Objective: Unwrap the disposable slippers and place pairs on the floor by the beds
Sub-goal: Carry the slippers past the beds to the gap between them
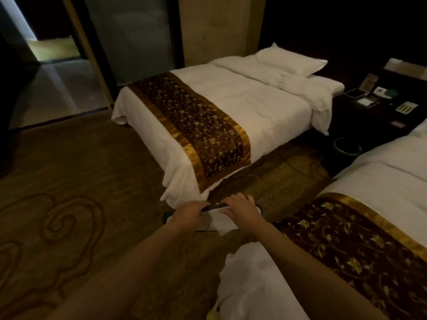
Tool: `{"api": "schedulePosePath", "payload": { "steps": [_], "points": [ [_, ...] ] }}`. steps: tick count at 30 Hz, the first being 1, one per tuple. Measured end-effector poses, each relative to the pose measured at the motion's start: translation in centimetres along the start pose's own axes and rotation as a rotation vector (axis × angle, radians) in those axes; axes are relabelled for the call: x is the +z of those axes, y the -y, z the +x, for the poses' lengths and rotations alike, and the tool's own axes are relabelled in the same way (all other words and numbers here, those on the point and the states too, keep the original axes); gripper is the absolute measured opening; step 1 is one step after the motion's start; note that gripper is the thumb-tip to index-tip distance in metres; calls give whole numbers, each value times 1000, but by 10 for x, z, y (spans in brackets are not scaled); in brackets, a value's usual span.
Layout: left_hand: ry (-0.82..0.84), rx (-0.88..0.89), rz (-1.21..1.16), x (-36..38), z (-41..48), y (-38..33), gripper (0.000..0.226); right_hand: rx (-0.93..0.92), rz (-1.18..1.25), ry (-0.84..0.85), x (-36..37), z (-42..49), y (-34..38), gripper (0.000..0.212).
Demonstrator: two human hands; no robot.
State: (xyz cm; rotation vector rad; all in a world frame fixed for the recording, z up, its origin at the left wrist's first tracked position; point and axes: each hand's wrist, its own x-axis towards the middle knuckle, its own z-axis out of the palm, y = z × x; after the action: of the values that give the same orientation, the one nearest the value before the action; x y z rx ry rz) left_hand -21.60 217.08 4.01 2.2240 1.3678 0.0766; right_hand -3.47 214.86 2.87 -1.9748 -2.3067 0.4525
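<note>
Both hands are stretched out in front of me, low over the carpet between the two beds. My left hand and my right hand both grip a white pair of disposable slippers with a dark edge. The bundle is held flat, and my fingers cover most of it. Whether a wrapper is still on it cannot be told. The far bed with white linen and a brown-gold runner lies straight ahead. The near bed with the same runner is at my right.
Patterned brown carpet spreads to the left and between the beds. A dark nightstand with small items stands between the headboards, and a round bin sits on the floor before it. A glass partition and doorway are at far left.
</note>
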Motion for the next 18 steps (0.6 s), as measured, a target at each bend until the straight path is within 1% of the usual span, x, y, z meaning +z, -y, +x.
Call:
{"api": "schedulePosePath", "payload": {
  "steps": [3,5,9,14,18],
  "points": [
    [5,33,25,-17,63,-3,31,38,18,11,-19,45,-35,34],
    [25,60,41,-27,104,-5,34,61,14,12,-30,73,-55,33],
    [81,160,81,-40,191,-7,35,158,47,-31,-41,122,-99,32],
    [212,300,135,-41,312,-14,34,313,91,-43,-49,181,-162,33],
    [334,426,162,-40,408,-30,32,469,124,-107,-50,220,-213,31]
  ]
}}
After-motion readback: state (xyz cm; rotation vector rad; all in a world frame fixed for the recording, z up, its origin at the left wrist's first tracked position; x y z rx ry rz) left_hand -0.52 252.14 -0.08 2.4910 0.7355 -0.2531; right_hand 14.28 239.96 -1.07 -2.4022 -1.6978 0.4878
